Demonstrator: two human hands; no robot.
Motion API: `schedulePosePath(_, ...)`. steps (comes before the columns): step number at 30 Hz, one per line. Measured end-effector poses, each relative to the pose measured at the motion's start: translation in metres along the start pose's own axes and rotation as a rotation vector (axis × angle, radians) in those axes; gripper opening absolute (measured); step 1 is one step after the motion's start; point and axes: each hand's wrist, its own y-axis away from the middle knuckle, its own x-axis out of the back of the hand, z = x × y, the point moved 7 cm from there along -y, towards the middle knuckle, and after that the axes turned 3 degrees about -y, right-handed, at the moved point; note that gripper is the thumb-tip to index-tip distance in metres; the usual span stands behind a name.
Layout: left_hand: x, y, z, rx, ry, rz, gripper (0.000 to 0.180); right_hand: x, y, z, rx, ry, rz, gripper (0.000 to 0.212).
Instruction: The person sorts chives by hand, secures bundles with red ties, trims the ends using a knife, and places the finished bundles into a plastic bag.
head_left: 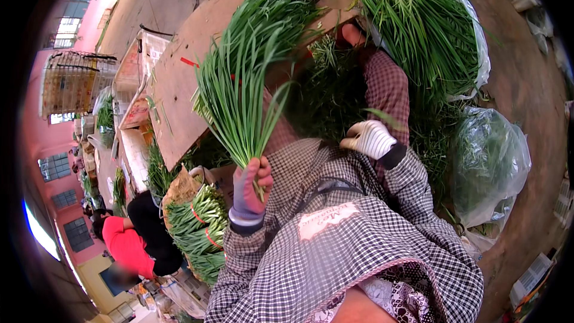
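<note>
My left hand [250, 190], in a purple glove with pink fingertips, grips the stem end of a bundle of long green chives [245, 78], whose leaves fan upward and away from me. My right hand [369, 138], in a white knitted glove, rests lower right on my lap next to a loose heap of chives [335, 90]; its fingers are curled and I see nothing held in it. I wear a black-and-white checked apron [353, 245].
A big clear plastic bag of chives [424, 30] lies ahead right, and another clear bag [490, 167] to the right. A brown cardboard sheet [179, 78] lies ahead left. Tied chive bundles [200, 227] are stacked at lower left, beside a person in red [125, 245].
</note>
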Motion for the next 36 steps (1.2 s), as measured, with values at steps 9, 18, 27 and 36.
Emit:
schedulePosePath(9,-0.001,0.035,0.006,-0.032,-0.281,0.054,0.02,0.026,-0.019,-0.044,0.127,-0.224,0.17,0.02)
schedulePosePath(18,0.03,0.056,0.003,0.042,-0.306,0.081,0.018,0.054,-0.041,-0.053,0.18,-0.299,0.284,0.014)
schedulePosePath(27,0.06,0.072,0.007,0.086,-0.424,0.188,0.014,0.055,-0.091,-0.024,0.149,-0.067,0.366,0.041)
schedulePosePath(36,0.088,0.085,0.011,0.128,-0.391,0.28,0.022,0.006,-0.144,-0.041,0.25,-0.002,0.131,0.041)
